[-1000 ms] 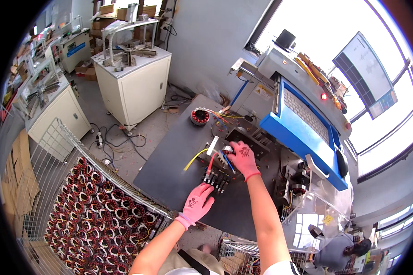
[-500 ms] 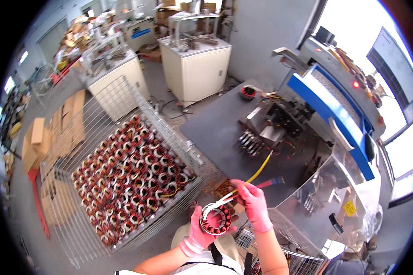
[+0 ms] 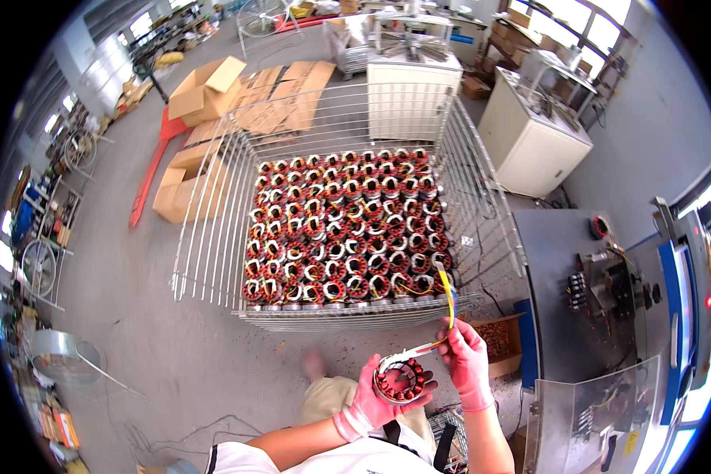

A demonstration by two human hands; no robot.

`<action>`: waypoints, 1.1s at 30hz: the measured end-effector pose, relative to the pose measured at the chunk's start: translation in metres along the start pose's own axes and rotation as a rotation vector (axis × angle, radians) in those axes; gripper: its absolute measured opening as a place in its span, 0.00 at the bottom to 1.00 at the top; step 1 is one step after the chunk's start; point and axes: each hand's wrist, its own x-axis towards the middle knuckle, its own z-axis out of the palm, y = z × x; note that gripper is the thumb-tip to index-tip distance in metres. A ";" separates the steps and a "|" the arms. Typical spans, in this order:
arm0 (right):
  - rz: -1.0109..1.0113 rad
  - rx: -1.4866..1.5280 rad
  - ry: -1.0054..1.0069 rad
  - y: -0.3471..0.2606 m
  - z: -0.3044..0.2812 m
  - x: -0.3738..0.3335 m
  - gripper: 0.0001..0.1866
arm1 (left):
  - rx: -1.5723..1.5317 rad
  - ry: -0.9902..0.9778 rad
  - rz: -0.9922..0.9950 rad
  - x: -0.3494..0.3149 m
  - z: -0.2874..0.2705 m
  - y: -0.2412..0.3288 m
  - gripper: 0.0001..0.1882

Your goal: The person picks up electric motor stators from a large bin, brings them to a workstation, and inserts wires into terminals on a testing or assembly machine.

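Observation:
In pink gloves, both my hands are near the lower middle of the head view. My left hand (image 3: pixel 366 404) cups a ring-shaped motor stator (image 3: pixel 415 388) with dark red windings, its open face turned up. White sleeving (image 3: pixel 403 355) runs off the stator's rim toward the right. My right hand (image 3: pixel 467 362) is closed on the lead wires (image 3: pixel 450 302) of that stator, fingers pinched around them. Yellow and blue wire ends stick up past my fingers. Ahead of my hands, a wire mesh cage (image 3: pixel 355 317) holds rows of similar stators (image 3: pixel 336 250).
At the right stands a dark metal bench (image 3: pixel 557 237) with a fixture (image 3: pixel 604 280), a lone stator (image 3: pixel 600 227) and a clear guard panel (image 3: pixel 600 411). A cardboard box (image 3: pixel 504 367) of scraps sits beside it. Cartons (image 3: pixel 205 91) lie left of the cage, white cabinets (image 3: pixel 529 146) behind.
My view has swung left, so the cage is now central and the bench at the right. My hands, still holding stator and wires, have come away from the bench toward the cage.

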 end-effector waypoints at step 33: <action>-0.414 -1.777 -0.290 0.453 0.253 0.439 0.13 | 0.099 0.716 0.534 -0.213 -0.330 0.190 0.28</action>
